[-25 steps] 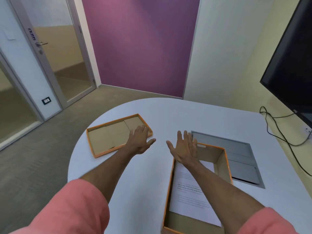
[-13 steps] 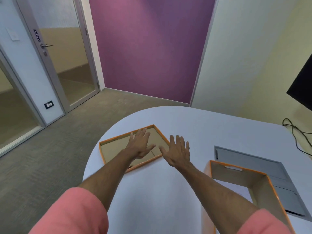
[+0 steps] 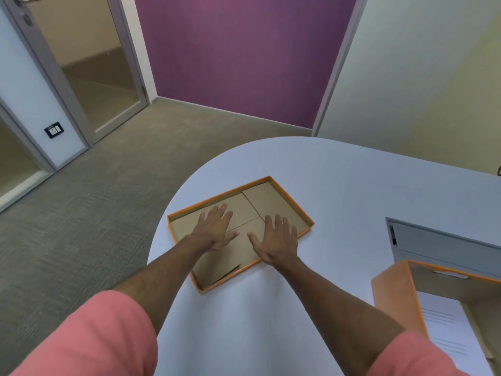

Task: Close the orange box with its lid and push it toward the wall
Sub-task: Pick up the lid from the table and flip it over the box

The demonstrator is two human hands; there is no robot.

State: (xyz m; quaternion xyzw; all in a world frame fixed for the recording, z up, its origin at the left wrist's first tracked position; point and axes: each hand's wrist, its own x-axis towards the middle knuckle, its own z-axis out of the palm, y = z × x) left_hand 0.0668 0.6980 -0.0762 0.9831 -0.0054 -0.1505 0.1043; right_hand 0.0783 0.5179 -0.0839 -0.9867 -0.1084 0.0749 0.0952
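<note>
The orange lid (image 3: 273,202) lies upside down on the white table (image 3: 339,185), brown cardboard inside facing up, near the table's rounded left end. My left hand (image 3: 215,230) hovers flat over the lid's left half with fingers spread. Over the lid's near right part is my right hand (image 3: 276,240), also flat with fingers apart. Neither hand grips anything. The open orange box (image 3: 398,299) stands at the lower right, cut off by the frame, with a printed white sheet (image 3: 447,329) inside it.
A grey cable hatch (image 3: 444,242) is set into the table behind the box. Beyond the table are a purple wall (image 3: 244,55), a pale wall on the right, carpet floor and a glass door (image 3: 89,63) at the left.
The view has swung left, so the box slid to the lower right. Both hands have moved over the lid; the right hand came across from the box side.
</note>
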